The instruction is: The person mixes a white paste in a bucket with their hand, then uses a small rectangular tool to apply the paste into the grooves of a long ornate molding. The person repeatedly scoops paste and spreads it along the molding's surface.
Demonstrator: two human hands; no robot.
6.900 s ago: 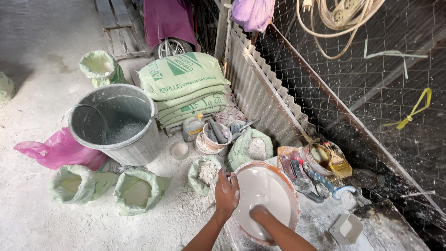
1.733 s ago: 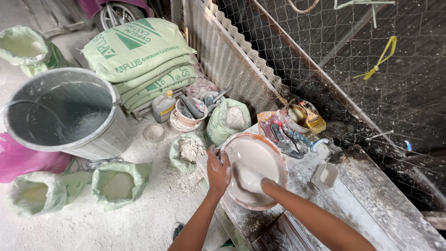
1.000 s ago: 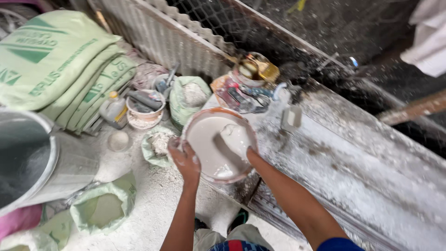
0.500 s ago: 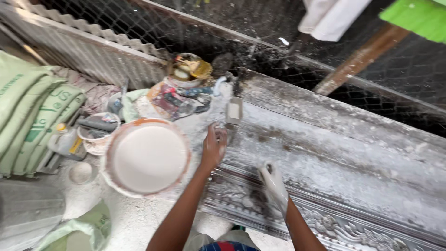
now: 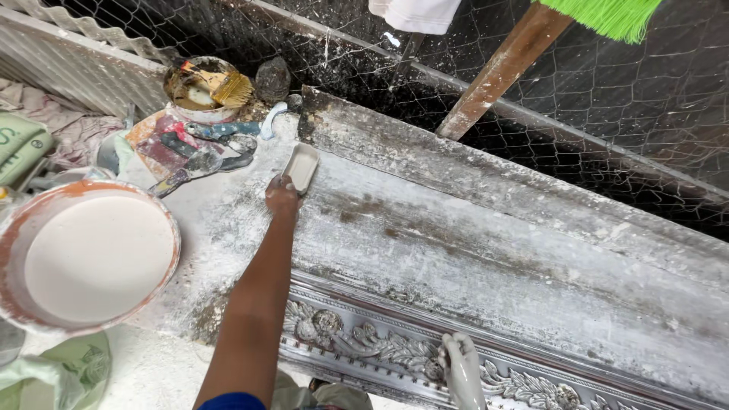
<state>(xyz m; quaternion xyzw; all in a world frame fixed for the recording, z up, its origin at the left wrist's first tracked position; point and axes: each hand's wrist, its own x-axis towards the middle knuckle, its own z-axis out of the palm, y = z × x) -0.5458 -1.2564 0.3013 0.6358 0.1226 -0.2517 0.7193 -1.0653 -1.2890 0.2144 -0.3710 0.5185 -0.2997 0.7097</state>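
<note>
My left hand [image 5: 282, 196] reaches far across a long plaster-dusted bench [image 5: 486, 250]. Its fingers curl around the near end of a small white rectangular tray [image 5: 301, 165]. My right hand [image 5: 462, 370], coated in white plaster, lies flat on the ornate silver-grey floral moulding [image 5: 364, 345] along the bench's front edge and holds nothing. A large orange-rimmed bowl [image 5: 156, 220] of smooth white plaster stands at the left end, apart from both hands.
Scrapers and trowels [image 5: 199, 148] lie beyond the bowl, beside a pot holding a brush [image 5: 203, 87]. Wire mesh [image 5: 607, 99] backs the bench, with a wooden pole [image 5: 501, 72] leaning on it and green broom bristles [image 5: 607, 14] at the top. A green sack [image 5: 64, 372] sits at the lower left.
Both hands have left the bowl. My left hand has stretched forward to the small tray, my right hand has dropped to the moulding, and the view has swung right along the bench.
</note>
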